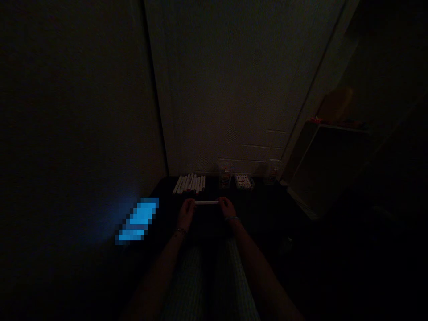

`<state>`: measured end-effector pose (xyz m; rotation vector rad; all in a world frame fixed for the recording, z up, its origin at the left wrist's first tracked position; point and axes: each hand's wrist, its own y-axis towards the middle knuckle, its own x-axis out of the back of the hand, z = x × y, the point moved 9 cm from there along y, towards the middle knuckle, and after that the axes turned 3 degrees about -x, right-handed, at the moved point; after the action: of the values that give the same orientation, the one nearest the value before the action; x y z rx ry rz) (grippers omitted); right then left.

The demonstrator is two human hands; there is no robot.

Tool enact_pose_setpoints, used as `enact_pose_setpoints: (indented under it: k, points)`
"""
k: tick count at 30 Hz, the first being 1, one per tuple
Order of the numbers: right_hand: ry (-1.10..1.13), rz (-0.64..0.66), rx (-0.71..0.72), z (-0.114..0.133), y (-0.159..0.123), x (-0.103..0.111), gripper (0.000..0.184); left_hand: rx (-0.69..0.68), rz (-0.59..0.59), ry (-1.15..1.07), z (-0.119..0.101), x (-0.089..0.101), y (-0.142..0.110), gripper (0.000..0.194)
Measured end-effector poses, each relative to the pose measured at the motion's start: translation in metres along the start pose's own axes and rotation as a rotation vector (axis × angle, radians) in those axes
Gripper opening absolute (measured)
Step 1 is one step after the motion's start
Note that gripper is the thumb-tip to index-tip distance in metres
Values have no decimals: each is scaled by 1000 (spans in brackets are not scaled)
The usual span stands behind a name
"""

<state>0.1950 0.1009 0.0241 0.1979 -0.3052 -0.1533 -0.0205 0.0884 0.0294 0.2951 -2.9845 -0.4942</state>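
Blue and pixelated, a bright panel glows at your left, and the wall beyond it limits sideways reach. Next come loose pens in a slanting row, just beyond your left hand, whose fingers are closed on one end of a white pen. That pen lies level between your hands, over the dark table; your right hand pinches its other end. The step looks like handling this one pen two-handed; any pull or turn would call for a firm hold at both ends, though you cannot tell cap from barrel in this gloom. Past the right hand stand a clear box, a low case and another box, near the back wall. Room seems widest toward you and rightward, short of the cabinet, but darkness hides the near edge.
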Motion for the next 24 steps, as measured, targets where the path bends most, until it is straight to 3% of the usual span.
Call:
enact_pose_setpoints:
  k: [10, 14, 24]
  points:
    - [37, 2, 34, 3, -1, 1, 30, -27, -81, 56, 10, 8, 3, 38]
    - [37, 3, 21, 0, 0, 1, 30, -18, -62, 86, 12, 6, 3, 37]
    - [-13, -20, -39, -2, -1, 3, 37, -7, -69, 136, -5, 6, -2, 33]
